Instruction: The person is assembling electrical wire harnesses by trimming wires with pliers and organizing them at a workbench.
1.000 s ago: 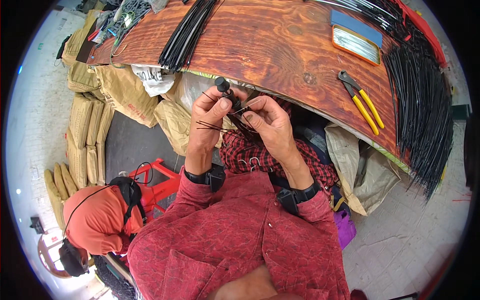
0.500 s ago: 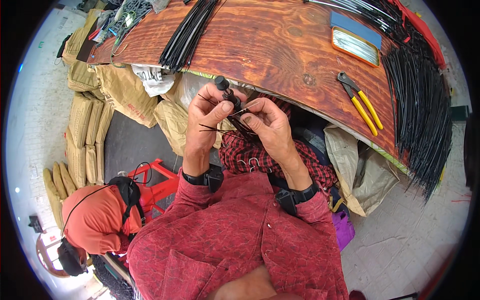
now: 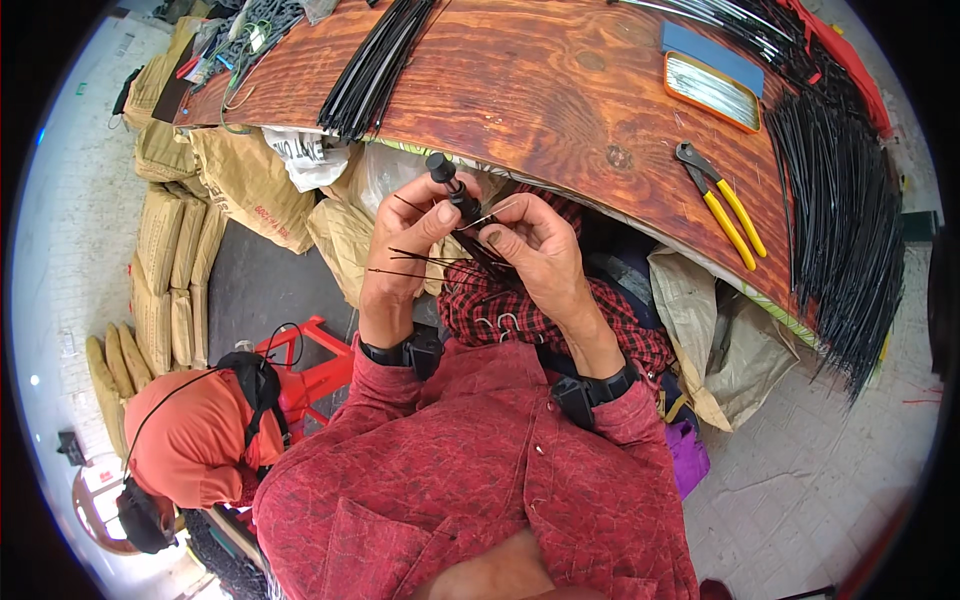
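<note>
A: What was the largest thing there?

B: One bench (image 3: 500, 75), its reddish-brown top streaked with bold wood grain and dark knots.

A: And upon it?

B: One broad fan of black strips (image 3: 840, 230), glossy and too many to count, covered the right end; one narrower bundle (image 3: 375, 75) of straight, dark strips lay toward the left. One red-and-black checked cloth (image 3: 500, 305) was bunched below the bench's near edge.

A: The hands?

B: Two, raised in front of that edge. The left hand (image 3: 408, 230) gripped the task piece between thumb and fingers; the right hand (image 3: 545, 245) pinched thumb to forefinger on a fine strand.

A: Tools?

B: One pair of pliers (image 3: 725, 205), grey metal with two smooth yellow handles, and just beyond it one open tin (image 3: 712, 90), rounded-cornered and orange-rimmed, filled with thin silvery lengths.

A: The smallest items?

B: One black, capped, rod-like piece (image 3: 455, 187), tilted between the hands, and the pale, wire-thin strand (image 3: 492, 212) at its side.
</note>
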`<move>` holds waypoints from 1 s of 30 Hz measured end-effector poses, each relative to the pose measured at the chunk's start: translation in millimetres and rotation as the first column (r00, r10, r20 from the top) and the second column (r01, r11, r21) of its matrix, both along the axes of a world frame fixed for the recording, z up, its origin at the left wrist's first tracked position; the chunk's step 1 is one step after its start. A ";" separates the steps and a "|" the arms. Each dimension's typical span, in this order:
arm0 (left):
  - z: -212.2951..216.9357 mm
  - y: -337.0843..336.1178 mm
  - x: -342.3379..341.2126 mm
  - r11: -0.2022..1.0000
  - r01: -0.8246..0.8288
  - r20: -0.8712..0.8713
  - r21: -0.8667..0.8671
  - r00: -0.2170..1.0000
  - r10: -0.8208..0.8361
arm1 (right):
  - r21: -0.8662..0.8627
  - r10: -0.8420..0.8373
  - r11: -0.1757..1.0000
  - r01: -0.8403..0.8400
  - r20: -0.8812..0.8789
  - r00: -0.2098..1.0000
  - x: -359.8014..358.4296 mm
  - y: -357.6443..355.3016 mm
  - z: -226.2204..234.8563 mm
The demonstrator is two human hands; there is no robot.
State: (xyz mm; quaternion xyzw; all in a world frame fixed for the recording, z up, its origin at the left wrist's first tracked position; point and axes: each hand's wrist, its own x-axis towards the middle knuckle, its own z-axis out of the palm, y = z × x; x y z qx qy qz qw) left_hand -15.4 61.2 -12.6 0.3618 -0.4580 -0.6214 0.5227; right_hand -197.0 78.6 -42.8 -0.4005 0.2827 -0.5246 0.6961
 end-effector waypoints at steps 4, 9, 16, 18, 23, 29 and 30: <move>-2.3 -0.6 -2.3 0.999 -0.022 -0.038 0.033 0.999 0.024 | 0.019 -0.005 1.000 0.005 -0.002 1.000 0.0 -0.5 0.2; 3.1 -2.0 -3.8 0.994 0.034 -0.112 0.103 0.993 -0.022 | -0.090 -0.149 0.985 0.148 -0.013 0.989 6.9 -0.1 -1.7; -1.8 -2.9 -7.3 0.996 -0.003 -0.120 0.085 0.993 0.014 | -0.215 -0.285 0.946 0.241 -0.206 0.936 3.1 -3.4 2.3; -2.4 -3.0 -9.5 0.997 -0.020 -0.126 0.076 0.992 0.029 | -0.238 -0.307 0.939 0.249 -0.249 0.919 2.6 -4.9 0.5; -3.5 -3.3 -12.1 0.998 -0.035 -0.127 0.050 0.991 0.042 | -0.227 -0.301 0.944 0.240 -0.288 0.909 2.1 -4.9 1.6; -3.2 -1.5 -18.2 0.996 -0.076 -0.178 0.041 0.981 0.082 | -0.209 -0.243 0.962 0.174 -0.375 0.894 -2.1 -5.0 5.8; -2.5 -1.0 -20.2 0.995 -0.089 -0.188 0.039 0.978 0.095 | -0.185 -0.231 0.967 0.174 -0.353 0.907 -2.0 -5.4 4.7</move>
